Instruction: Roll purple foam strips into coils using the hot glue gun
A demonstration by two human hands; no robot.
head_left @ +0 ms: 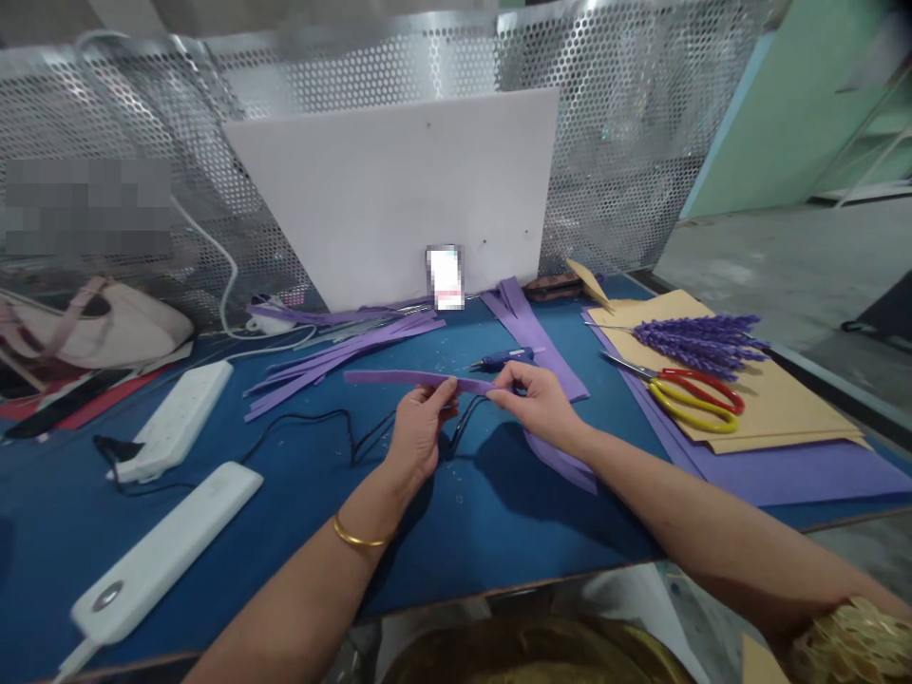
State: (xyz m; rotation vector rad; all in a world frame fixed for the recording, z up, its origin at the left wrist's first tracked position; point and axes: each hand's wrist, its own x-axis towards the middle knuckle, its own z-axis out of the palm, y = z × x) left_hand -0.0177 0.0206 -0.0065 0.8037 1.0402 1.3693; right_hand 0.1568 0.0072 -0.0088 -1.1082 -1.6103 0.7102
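Note:
A narrow purple strip (389,378) is stretched level between my two hands above the blue table. My left hand (422,423) pinches it near the middle between thumb and fingers, and its free end sticks out to the left. My right hand (531,397) pinches the strip at its right part, fingertips closed. Just behind the right hand lies a blue glue gun (504,360), its metal tip pointing left. Under the right forearm more purple strip (562,463) curves down onto the table, partly hidden.
Cut purple strips (342,356) lie at left, wider purple pieces (538,342) behind. Red-and-yellow scissors (694,404) and purple flower sprigs (702,344) rest on brown sheets (776,399). Power strips (167,551) and a black cord (299,415) occupy the left. A white board (406,190) stands behind.

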